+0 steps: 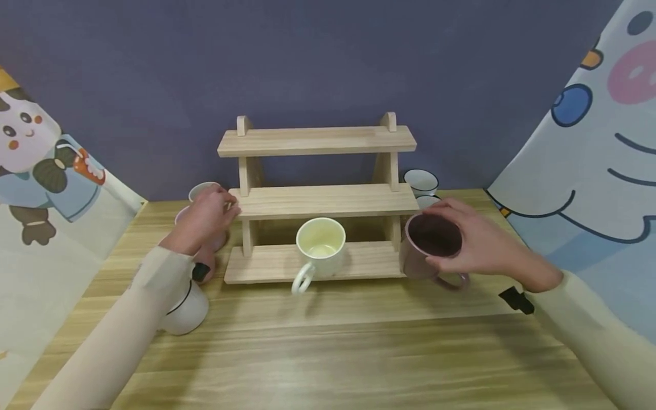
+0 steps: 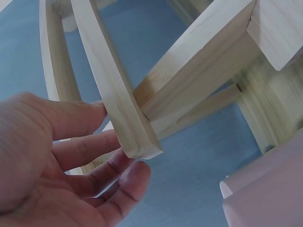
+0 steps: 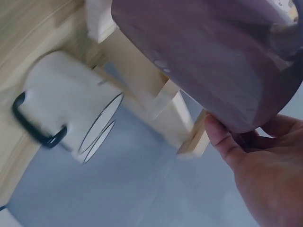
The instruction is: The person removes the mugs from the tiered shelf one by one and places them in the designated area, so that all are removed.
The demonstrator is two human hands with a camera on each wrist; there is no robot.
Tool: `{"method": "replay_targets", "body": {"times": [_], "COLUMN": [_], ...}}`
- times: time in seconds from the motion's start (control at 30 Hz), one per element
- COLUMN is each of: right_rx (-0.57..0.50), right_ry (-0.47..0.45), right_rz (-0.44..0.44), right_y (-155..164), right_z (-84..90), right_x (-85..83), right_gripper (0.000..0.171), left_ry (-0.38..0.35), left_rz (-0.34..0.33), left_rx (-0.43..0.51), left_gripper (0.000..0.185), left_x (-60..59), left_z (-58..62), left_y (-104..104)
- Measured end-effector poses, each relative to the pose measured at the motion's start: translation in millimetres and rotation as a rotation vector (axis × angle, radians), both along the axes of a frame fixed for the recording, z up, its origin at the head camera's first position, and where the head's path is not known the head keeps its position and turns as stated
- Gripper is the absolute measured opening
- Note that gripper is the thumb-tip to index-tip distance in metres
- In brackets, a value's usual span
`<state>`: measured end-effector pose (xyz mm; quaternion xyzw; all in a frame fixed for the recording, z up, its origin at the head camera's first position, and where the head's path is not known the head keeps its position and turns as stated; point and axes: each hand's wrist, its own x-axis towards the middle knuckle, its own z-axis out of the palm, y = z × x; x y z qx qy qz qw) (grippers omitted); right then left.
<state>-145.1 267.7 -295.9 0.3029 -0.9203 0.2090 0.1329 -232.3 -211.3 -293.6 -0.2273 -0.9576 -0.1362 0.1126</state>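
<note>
Leftmost, your left hand (image 1: pixel 205 219) rests straight fingers (image 2: pixel 90 151) against the wooden rack (image 1: pixel 318 202)'s middle shelf end, holding nothing. Centre: cream mug (image 1: pixel 320 247), bottom shelf. Right: your right hand (image 1: pixel 474 239) grips the mauve mug (image 1: pixel 433 245) by its rim, beside the rack's right end; probably ceramic, rigid, breakable, smooth-glazed; the handle offers surer hold.

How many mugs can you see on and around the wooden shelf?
6, possibly more hidden. Cream mug on the bottom shelf; purple mug in the right hand; two white mugs behind right; pink mug by the left hand; white mug under the left sleeve.
</note>
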Motion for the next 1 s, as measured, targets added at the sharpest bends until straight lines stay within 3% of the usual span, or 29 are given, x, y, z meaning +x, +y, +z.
{"method": "replay_targets", "body": {"times": [0.17,0.47,0.73,1.0], "right_rx": [0.029,0.064,0.098,0.075], "right_ry": [0.054,0.074,-0.006,-0.005], "right_rz": [-0.057,-0.059,-0.096,-0.074], "right_y": [16.5,35.5,37.4,37.5], "right_z": [-2.9,-18.2,-33.1,-44.6], "right_x": [1.6,-9.9,-13.1,-22.6], "right_gripper": [0.076,0.073,0.08,0.078], "left_ry": [0.01,0.046,0.047,0.057], "left_rz": [0.007,-0.008,-0.014,-0.028], "left_rx": [-0.004,0.003,0.006,0.004], "left_gripper": [0.025,0.023,0.022,0.022], "left_x": [3.8,4.9,7.2,2.8], "left_z": [-0.7,-3.4,-2.8,-5.0], "left_y": [-2.6,-6.1,-3.5,-4.1]}}
